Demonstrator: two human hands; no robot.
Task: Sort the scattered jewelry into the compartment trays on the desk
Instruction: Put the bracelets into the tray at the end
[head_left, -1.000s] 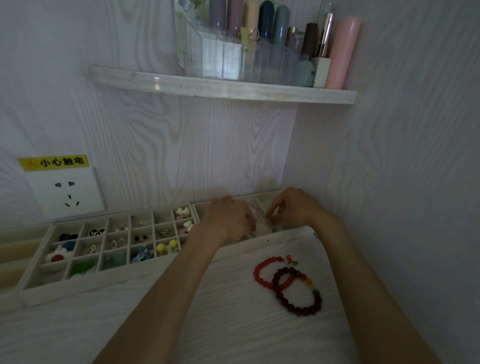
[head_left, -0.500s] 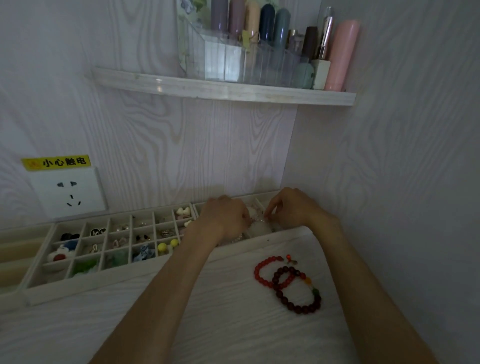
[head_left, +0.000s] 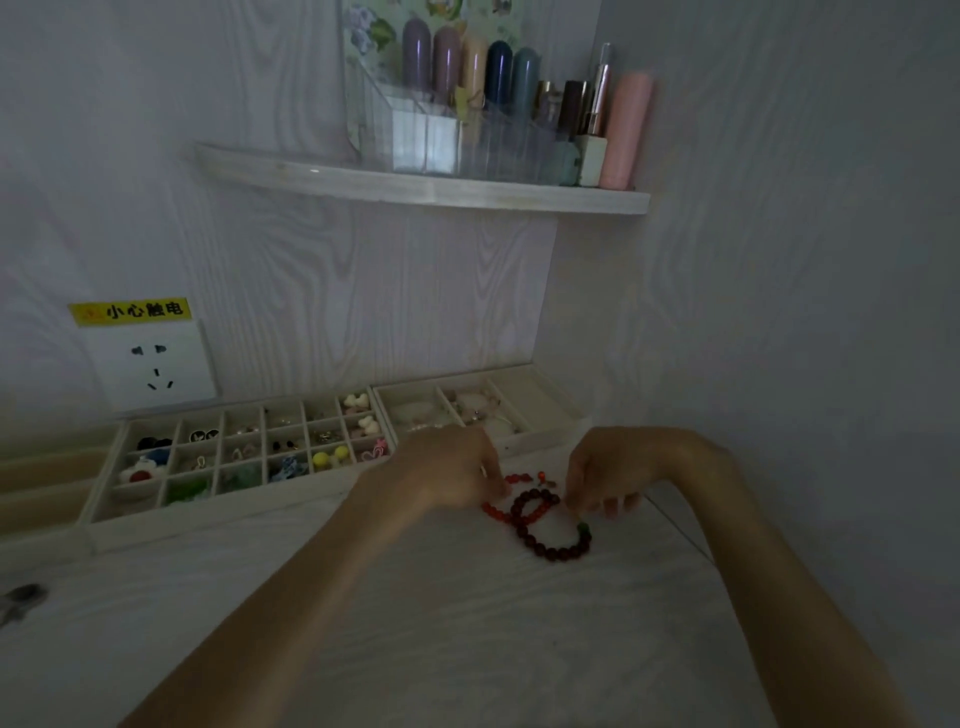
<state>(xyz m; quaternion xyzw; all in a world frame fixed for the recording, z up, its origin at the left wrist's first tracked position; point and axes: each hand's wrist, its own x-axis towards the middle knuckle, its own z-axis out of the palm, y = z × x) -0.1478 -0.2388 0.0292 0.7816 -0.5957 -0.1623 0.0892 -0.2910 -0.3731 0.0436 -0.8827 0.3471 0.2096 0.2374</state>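
Two hands over overlapping bracelets: left hand (head_left: 452, 467) seemingly pinching the red bracelet (head_left: 506, 506), right hand (head_left: 610, 475) loosely curled, empty.

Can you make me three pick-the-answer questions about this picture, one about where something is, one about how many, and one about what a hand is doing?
1. Where do the bead bracelets lie?
A. on the shelf
B. on the desk in front of the trays
C. inside the socket

2. How many bead bracelets are on the desk?
A. two
B. five
C. none

3. What is the left hand doing?
A. hanging off the desk
B. holding a bottle
C. touching the bright red bracelet

Answers:
1 B, both lie on the desk before the tray.
2 A, a bright red bracelet and a dark red bracelet, overlapping.
3 C, the left hand has its fingertips at the beads.
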